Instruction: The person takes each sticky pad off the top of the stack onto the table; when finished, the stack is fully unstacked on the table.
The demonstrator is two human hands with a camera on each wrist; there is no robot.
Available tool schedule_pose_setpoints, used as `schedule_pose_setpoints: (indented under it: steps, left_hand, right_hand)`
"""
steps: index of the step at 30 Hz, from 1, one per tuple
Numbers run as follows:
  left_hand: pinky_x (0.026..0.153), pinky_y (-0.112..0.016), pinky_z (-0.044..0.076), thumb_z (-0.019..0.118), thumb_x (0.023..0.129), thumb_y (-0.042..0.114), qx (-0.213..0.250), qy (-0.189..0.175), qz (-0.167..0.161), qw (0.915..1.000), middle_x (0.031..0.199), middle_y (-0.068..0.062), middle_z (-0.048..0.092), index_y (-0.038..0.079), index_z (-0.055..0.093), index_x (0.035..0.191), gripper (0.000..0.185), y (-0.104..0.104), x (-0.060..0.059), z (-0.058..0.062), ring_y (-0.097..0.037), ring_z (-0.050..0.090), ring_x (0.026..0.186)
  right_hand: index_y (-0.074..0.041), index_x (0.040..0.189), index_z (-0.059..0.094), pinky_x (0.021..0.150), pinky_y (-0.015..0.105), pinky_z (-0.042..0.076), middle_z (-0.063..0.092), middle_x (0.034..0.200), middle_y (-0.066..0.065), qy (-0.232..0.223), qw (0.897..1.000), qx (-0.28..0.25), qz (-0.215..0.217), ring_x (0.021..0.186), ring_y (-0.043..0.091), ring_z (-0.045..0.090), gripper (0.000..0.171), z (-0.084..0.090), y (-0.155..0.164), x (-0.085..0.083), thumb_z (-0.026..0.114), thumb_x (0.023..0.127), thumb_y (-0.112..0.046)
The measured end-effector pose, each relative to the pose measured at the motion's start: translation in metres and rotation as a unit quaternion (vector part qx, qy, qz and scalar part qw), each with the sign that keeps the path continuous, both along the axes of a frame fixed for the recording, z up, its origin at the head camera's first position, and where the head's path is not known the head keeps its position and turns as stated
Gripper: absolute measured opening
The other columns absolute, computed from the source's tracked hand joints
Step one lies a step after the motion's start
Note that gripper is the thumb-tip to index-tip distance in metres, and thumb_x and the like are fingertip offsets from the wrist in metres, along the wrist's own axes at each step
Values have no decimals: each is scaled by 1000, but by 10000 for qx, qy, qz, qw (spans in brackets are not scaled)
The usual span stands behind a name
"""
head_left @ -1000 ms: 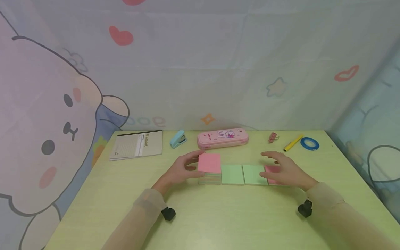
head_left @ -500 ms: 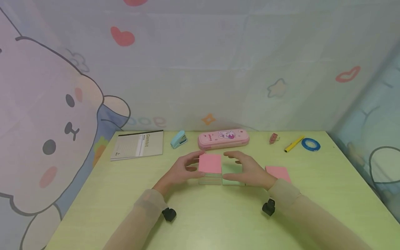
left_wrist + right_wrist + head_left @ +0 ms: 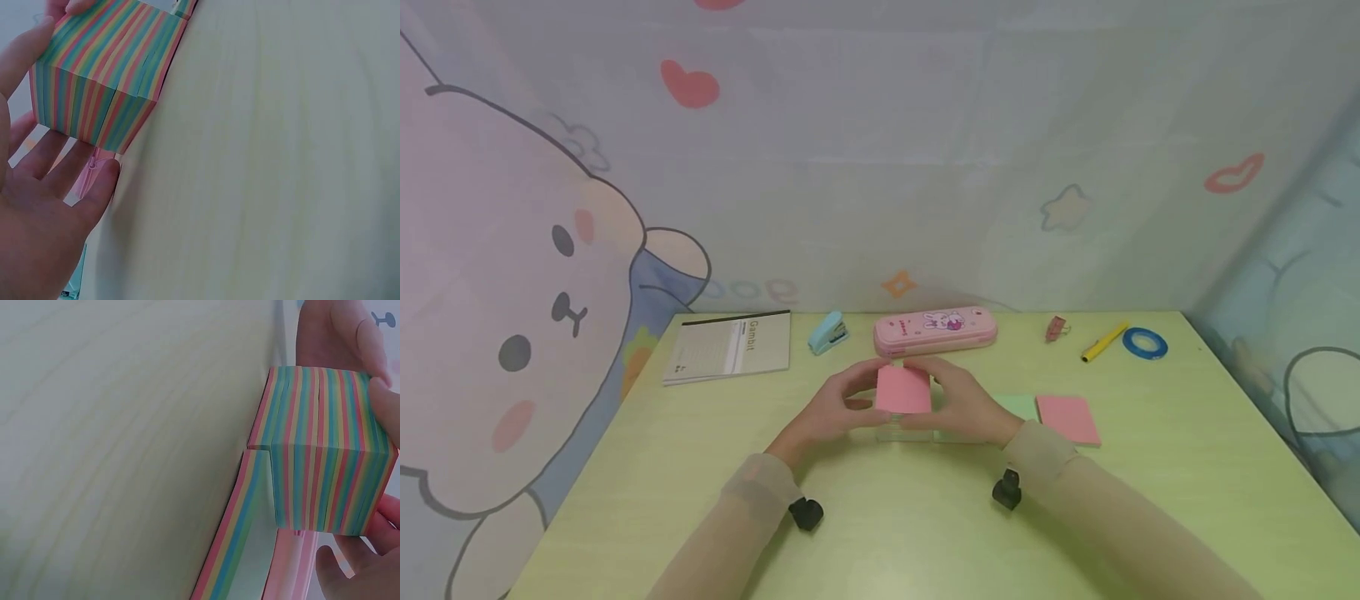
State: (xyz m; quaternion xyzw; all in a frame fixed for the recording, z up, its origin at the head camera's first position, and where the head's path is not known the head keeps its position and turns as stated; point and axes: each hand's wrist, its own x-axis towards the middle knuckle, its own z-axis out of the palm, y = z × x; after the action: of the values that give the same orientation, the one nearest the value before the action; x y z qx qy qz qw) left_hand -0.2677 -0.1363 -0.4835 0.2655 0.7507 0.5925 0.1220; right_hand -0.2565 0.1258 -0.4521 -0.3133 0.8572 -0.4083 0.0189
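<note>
A thick cube of sticky notes (image 3: 904, 390) with a pink top and rainbow-striped sides (image 3: 100, 75) stands on the table, mid-centre. My left hand (image 3: 859, 393) holds its left side, with the thumb on one edge and the fingers (image 3: 69, 169) along the far face. From the right, my right hand (image 3: 946, 397) grips it, and its fingers (image 3: 369, 350) curl over the far side. A thin pad with a green top (image 3: 247, 562) lies against the cube's right side and is mostly hidden by the right hand in the head view.
A second green pad (image 3: 1019, 405) and a pink pad (image 3: 1067, 419) lie to the right. Along the back of the table (image 3: 880, 533) sit a notebook (image 3: 727, 357), a blue stapler (image 3: 828, 332), a pink pencil case (image 3: 935, 330), a binder clip (image 3: 1056, 328), a yellow pen (image 3: 1103, 342) and blue tape (image 3: 1144, 342).
My right hand has moved left from the pink pad, across the green pads, onto the right side of the cube. The left hand has stayed on the cube.
</note>
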Motion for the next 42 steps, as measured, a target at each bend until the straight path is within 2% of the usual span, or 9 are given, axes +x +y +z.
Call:
schedule_pose_setpoints:
  steps: [5,11,17,22,30,34,38,40,42]
  left_hand:
    - [117,-58,45,82,92,14,102,-30,-6,9999,154,-11,54,14,36,164,86,-1,-1,-2,-32,50,144]
    - [121,-55,40,80,94,10,45,-207,-76,9997,158,-10,51,9,38,162,80,-2,1,-3,-31,48,147]
    - [123,-50,39,79,95,9,-142,-302,34,9994,164,-10,45,5,41,161,76,-1,3,-4,-31,45,150]
    - [123,-50,39,80,94,9,-136,-315,62,9994,164,-9,45,6,41,161,77,-1,2,-2,-31,45,149]
    - [122,-51,40,80,94,11,-145,-327,60,9993,164,-10,44,7,42,161,77,-2,2,-2,-32,45,149]
    - [122,-50,41,80,94,11,-151,-330,72,9993,164,-8,45,7,42,161,77,-2,1,-3,-31,45,149]
    - [122,-50,40,81,94,11,-135,-332,83,9993,163,-7,46,7,42,161,77,-3,1,-3,-31,45,149]
    - [122,-50,40,81,94,12,-131,-346,97,9993,163,-6,46,7,43,160,77,-2,1,-3,-31,46,148]
    - [122,-51,40,81,94,12,-117,-348,97,9993,163,-7,45,7,42,161,77,-2,1,-3,-31,46,149]
  right_hand:
    - [-4,152,52,116,52,46,54,154,7,46,9999,35,-131,137,26,55,84,2,2,0,91,84,-35]
    - [-10,151,54,115,51,48,55,153,2,-189,9993,-50,-331,135,24,55,82,2,32,6,92,83,-36]
    - [-11,151,54,115,53,48,54,153,5,-448,9975,-87,-537,138,29,52,79,-2,89,14,91,85,-34]
    - [-11,151,52,111,56,51,48,156,12,-653,9933,12,-953,135,35,52,76,-6,144,21,89,87,-29]
    - [-14,151,53,103,58,48,52,154,13,-570,9817,832,-1613,132,33,48,80,-15,225,32,88,85,-43]
    - [-12,153,51,98,43,53,51,153,16,-650,9799,915,-1651,127,27,51,78,-20,256,36,86,89,-37]
    - [-9,154,51,92,18,51,51,152,15,-563,9813,876,-1618,121,2,47,78,-25,275,38,87,89,-32]
    - [-9,153,51,90,13,49,52,151,15,-526,9816,901,-1597,116,-6,46,78,-27,281,38,87,89,-31]
    - [-8,153,51,90,12,49,52,151,17,-507,9811,972,-1595,115,-6,46,78,-28,285,39,87,88,-31]
